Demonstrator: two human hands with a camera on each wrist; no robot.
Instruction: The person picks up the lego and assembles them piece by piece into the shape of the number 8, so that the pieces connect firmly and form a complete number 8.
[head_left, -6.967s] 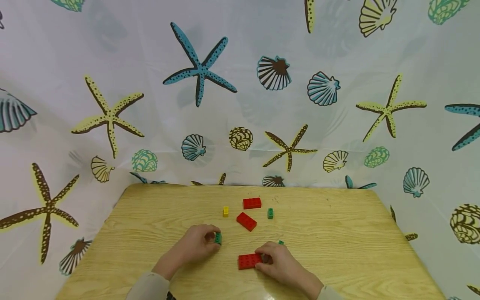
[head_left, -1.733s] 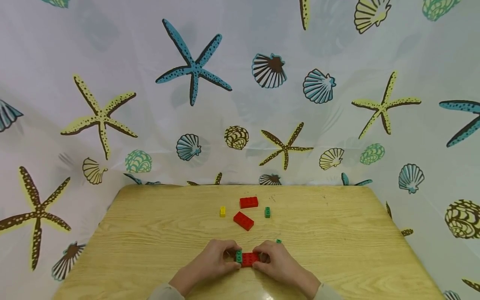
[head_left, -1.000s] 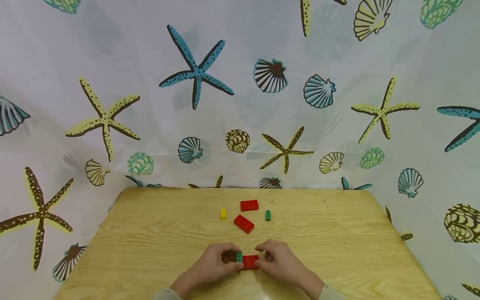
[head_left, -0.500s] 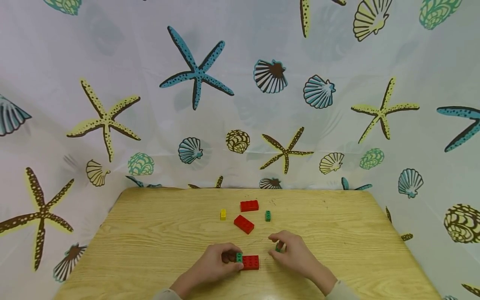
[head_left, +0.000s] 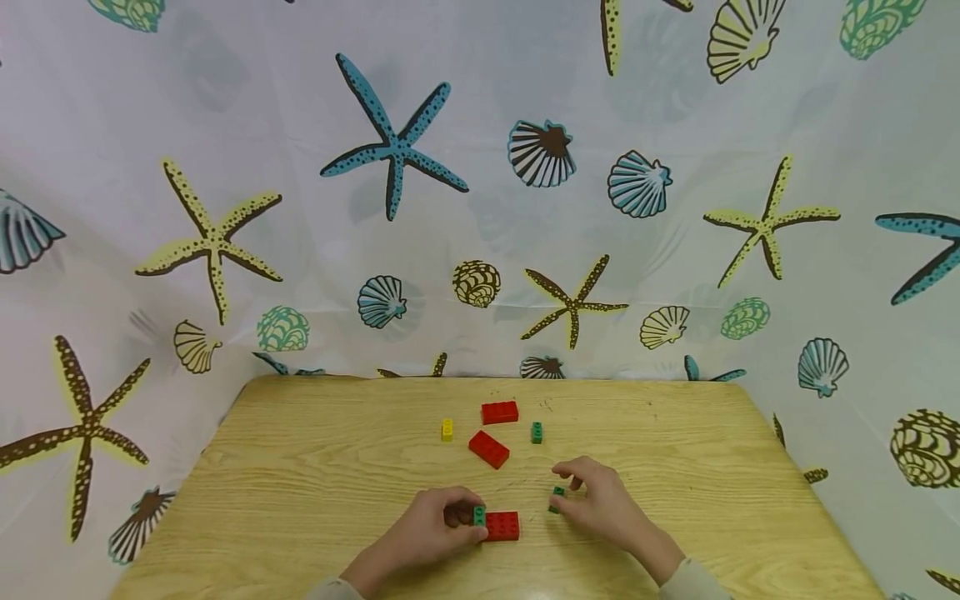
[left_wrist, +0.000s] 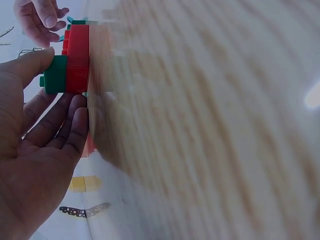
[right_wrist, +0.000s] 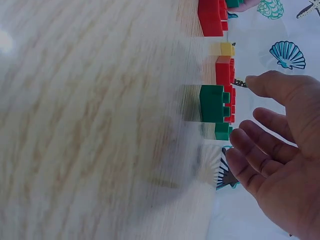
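Observation:
My left hand (head_left: 423, 527) pinches a small green toy building brick (head_left: 479, 516) between thumb and fingers. That brick sits on top of the left end of a larger red brick (head_left: 504, 526), studs up; the left wrist view shows the green brick (left_wrist: 55, 74) flush on the red brick (left_wrist: 78, 59). To the right, my right hand (head_left: 603, 504) hovers with thumb and fingers apart beside a second green brick (head_left: 557, 498). In the right wrist view a gap shows between the fingers and this green brick (right_wrist: 212, 103), which stands on the table.
Farther back on the wooden table (head_left: 675, 467) lie a yellow brick (head_left: 447, 430), a red brick (head_left: 500, 412), an angled red brick (head_left: 489, 449) and another green brick (head_left: 537, 432). A curtain (head_left: 480, 208) printed with shells and starfish hangs behind and at both sides.
My left hand has brought its green brick rightward onto the red brick. My right hand has let go of the red brick and moved right, to the other green brick.

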